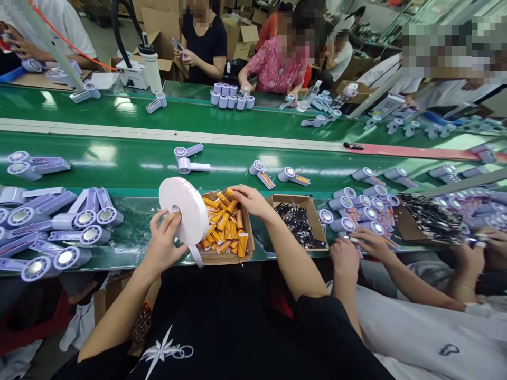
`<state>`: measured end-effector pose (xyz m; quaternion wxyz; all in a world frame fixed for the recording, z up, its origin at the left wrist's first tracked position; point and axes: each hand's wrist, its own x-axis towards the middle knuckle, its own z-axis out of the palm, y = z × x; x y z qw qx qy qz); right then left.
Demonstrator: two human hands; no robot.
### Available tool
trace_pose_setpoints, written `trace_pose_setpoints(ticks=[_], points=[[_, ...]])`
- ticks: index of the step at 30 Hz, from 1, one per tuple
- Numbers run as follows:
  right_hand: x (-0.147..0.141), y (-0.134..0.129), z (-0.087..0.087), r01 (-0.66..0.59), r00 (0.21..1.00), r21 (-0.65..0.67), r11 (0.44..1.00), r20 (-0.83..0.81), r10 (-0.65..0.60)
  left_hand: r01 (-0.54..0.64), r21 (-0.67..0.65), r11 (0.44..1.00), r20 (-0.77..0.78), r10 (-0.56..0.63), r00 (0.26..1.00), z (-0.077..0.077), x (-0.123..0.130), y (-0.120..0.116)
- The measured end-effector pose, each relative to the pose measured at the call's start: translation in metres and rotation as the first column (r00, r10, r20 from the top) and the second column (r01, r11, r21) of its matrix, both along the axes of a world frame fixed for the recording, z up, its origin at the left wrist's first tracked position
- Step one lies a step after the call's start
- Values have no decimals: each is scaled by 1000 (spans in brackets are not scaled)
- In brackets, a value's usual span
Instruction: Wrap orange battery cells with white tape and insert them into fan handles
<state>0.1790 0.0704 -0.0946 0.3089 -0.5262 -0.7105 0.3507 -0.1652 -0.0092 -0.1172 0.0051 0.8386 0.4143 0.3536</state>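
Note:
My left hand (165,240) holds a large white roll of tape (188,203) upright, with fingers at its core; a loose strip hangs from its lower edge. Beside the roll, a cardboard box (250,248) is filled with orange wrapped cells (224,224) with thin dark wires. My right hand (249,200) reaches over the box's back right corner, its fingertips pinched on an orange cell (228,193) at the top of the pile.
Lilac fan housings (93,234) are piled at the left; more lie on the green conveyor (130,174). Right of me are a box of black packets (297,221) and a co-worker's hands (348,253). Other people sit across the line, near a white bottle (151,68).

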Motion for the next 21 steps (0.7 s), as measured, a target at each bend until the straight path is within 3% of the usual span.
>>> trace_pose_setpoints(ticks=[1, 3, 7, 10, 14, 21], points=[[-2, -7, 2, 55, 981, -61, 997, -181, -66, -6, -2, 1000, -9, 6, 1000, -1, -1, 0], [-8, -23, 8, 45, 890, -191, 981, -439, -127, -15, -6, 1000, -34, 15, 999, -4, -2, 0], [-25, -55, 27, -83, 811, -254, 964, -579, -83, -9, -2, 1000, -110, 9, 994, -3, 2, 0], [-32, -72, 42, -69, 852, -201, 977, -522, -47, 1, 19, 1000, -154, 2, 988, 3, 6, -2], [-32, -83, 56, 5, 949, -55, 998, -316, -22, -15, 2, 1000, -203, 15, 979, 12, 8, -7], [-39, -98, 56, 107, 992, 101, 989, -76, -99, -10, -4, 1000, -223, 8, 975, 19, 9, -11]])
